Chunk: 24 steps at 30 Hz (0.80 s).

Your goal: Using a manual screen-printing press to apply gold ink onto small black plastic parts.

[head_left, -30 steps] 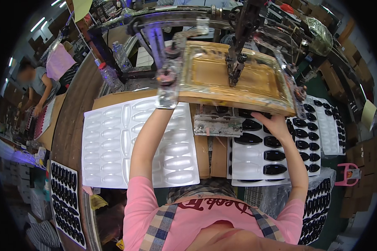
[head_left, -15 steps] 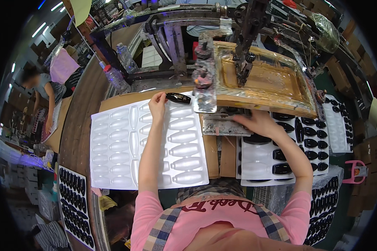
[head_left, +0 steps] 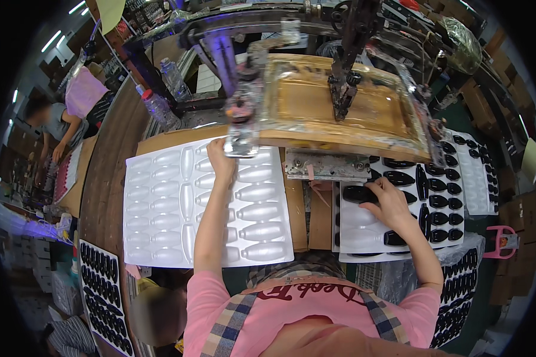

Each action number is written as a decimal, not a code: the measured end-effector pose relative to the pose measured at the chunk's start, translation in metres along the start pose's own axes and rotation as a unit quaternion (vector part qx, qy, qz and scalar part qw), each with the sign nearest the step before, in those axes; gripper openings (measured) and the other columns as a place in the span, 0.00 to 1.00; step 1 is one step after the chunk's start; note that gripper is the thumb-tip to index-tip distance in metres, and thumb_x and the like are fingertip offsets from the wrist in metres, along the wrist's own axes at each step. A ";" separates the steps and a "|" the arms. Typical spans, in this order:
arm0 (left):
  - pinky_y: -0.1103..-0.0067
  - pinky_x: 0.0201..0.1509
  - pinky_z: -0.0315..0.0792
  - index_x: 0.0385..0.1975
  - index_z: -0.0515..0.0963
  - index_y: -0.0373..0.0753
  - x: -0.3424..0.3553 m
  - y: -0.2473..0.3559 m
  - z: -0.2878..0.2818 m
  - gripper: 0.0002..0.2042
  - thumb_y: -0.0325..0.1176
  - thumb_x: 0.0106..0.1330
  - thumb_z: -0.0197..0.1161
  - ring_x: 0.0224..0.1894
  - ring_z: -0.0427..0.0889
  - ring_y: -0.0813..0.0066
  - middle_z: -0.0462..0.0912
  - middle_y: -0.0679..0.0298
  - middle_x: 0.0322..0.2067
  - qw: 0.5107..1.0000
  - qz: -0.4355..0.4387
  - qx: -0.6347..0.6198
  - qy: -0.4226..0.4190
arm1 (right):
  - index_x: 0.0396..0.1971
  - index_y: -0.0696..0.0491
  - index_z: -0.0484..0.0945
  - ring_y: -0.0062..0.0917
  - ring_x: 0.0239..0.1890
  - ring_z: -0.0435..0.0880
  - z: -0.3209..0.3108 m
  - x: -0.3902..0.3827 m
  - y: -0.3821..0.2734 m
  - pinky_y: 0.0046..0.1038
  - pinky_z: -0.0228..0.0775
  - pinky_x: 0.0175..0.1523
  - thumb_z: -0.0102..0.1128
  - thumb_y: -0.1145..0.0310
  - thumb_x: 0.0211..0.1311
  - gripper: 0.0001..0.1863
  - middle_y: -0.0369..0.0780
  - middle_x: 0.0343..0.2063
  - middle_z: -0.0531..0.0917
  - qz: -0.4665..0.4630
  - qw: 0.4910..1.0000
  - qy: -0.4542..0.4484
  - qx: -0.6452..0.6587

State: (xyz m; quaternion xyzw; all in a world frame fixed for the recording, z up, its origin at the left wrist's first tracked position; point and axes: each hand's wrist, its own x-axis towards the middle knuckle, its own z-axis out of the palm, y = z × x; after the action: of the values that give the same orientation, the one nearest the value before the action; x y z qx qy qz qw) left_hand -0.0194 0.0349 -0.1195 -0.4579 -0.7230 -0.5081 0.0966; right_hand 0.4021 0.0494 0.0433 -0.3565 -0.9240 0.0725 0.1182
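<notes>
My left hand (head_left: 220,159) reaches to the far edge of a white moulded tray (head_left: 262,213) with bottle-shaped hollows. Its fingertips are hidden by the paint-smeared clamp (head_left: 242,145) of a wooden printing frame (head_left: 345,138), so what they hold does not show. With thumb and fingers closed, my right hand (head_left: 392,205) grips the end of a glossy black bottle-shaped piece (head_left: 355,194). That piece is over a second white tray (head_left: 363,229), where several black pieces lie in hollows. A stained metal fixture (head_left: 327,166) is under the frame, between my hands.
A dark machine arm (head_left: 341,89) stands over the frame. Clear plastic bottles, one red-capped (head_left: 156,107), stand at the left on a wooden table (head_left: 110,178). Another tray of black pieces (head_left: 104,291) lies lower left. A person (head_left: 59,125) works at far left; a pink stool (head_left: 501,242) is right.
The printing frame and its clamp have moved left, covering my left fingertips and the black piece seen there before. My right hand has moved from the fixture toward me, onto a black piece.
</notes>
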 end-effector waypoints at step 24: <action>0.79 0.40 0.69 0.36 0.74 0.36 0.089 0.146 -0.034 0.09 0.32 0.59 0.56 0.33 0.74 0.79 0.77 0.66 0.32 0.846 -0.079 -0.478 -0.220 | 0.45 0.58 0.69 0.33 0.43 0.73 -0.003 0.101 -0.026 0.27 0.63 0.49 0.61 0.55 0.49 0.28 0.44 0.41 0.75 -0.057 0.980 0.057 0.182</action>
State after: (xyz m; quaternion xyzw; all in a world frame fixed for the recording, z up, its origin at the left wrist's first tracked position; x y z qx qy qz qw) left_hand 0.0304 0.0666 0.0448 -0.4889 -0.4264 -0.6825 -0.3366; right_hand 0.3136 0.0982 0.0685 -0.2794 -0.9058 0.2125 0.2375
